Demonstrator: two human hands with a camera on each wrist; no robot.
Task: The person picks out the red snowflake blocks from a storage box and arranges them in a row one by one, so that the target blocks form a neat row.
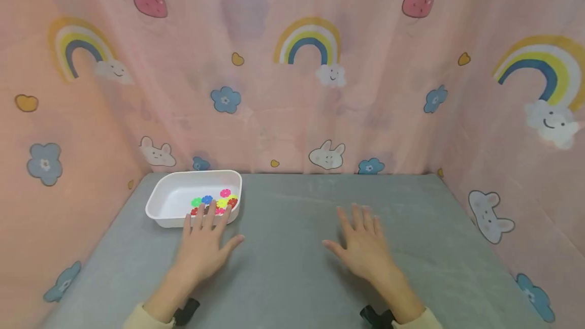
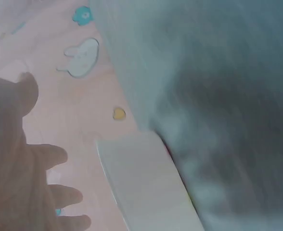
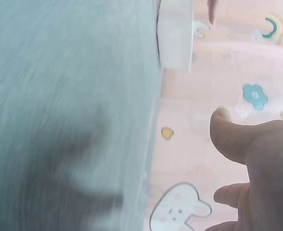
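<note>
Your left hand [image 1: 203, 250] hovers with fingers spread, holding nothing, its fingertips overlapping the near rim of the white tray [image 1: 169, 202] in the head view. Your right hand [image 1: 365, 248], spread and bare, hovers nearer the worktop's [image 1: 292, 268] right edge. Colourful flower-shaped pieces [image 1: 222, 202] lie in the tray, by the worktop's far left corner.
</note>
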